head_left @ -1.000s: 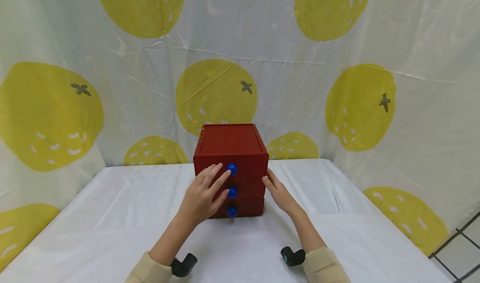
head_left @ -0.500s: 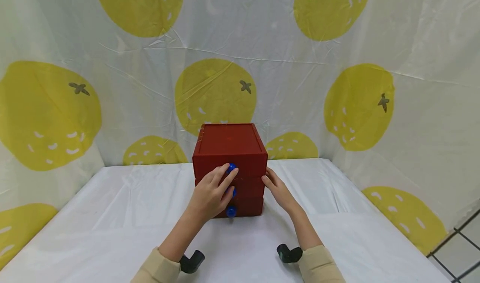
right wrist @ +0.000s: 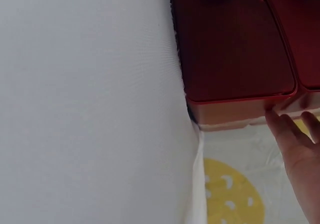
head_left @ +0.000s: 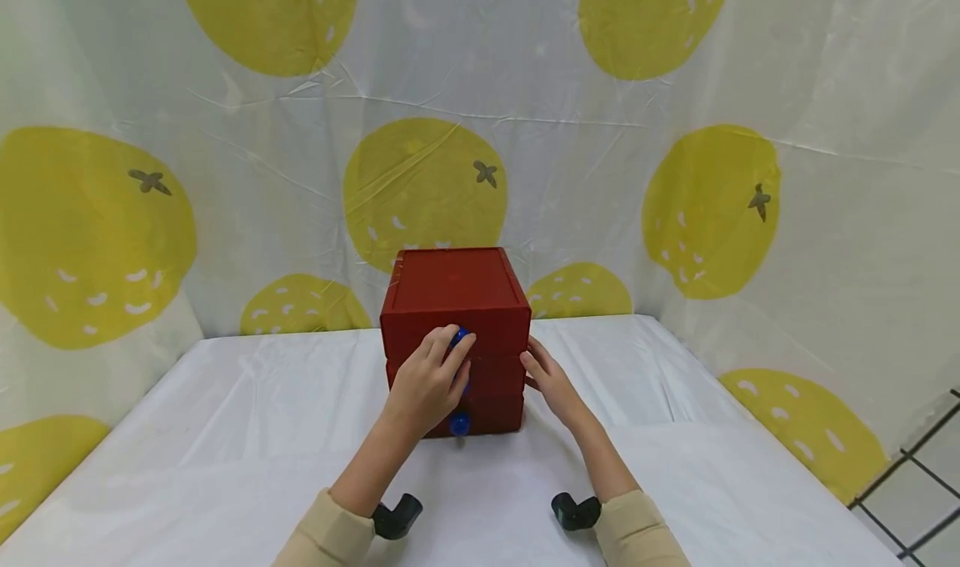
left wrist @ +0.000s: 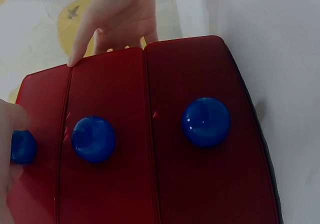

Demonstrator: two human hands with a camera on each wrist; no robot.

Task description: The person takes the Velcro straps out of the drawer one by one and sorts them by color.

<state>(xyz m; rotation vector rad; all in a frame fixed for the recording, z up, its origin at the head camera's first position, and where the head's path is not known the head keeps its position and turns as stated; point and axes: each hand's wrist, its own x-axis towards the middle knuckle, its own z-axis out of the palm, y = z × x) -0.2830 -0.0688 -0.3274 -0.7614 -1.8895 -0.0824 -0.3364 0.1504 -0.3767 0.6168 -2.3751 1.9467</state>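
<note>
A red three-drawer box (head_left: pixel 457 279) stands on the white cloth, all drawers flush, with a round blue knob on each front. My left hand (head_left: pixel 427 383) pinches the top knob (left wrist: pixel 23 147) between fingers and thumb; the head view shows only part of that knob. The middle knob (left wrist: pixel 93 139) and bottom knob (left wrist: pixel 205 121) are untouched in the left wrist view. My right hand (head_left: pixel 555 383) rests with extended fingers against the box's right side, the thumb near the front edge. Its fingertips (right wrist: pixel 272 118) touch the side wall in the right wrist view.
White cloth (head_left: pixel 247 467) covers the table. Behind and beside it hangs a curtain (head_left: pixel 555 175) printed with yellow fruit. Dark wrist mounts (head_left: pixel 576 512) sit at both cuffs. A dark wire grid (head_left: pixel 911 484) shows at the lower right.
My left hand has moved right across the drawer front, and its fingers have closed around the top knob. My right hand has stayed at the box's side. The view has shifted slightly.
</note>
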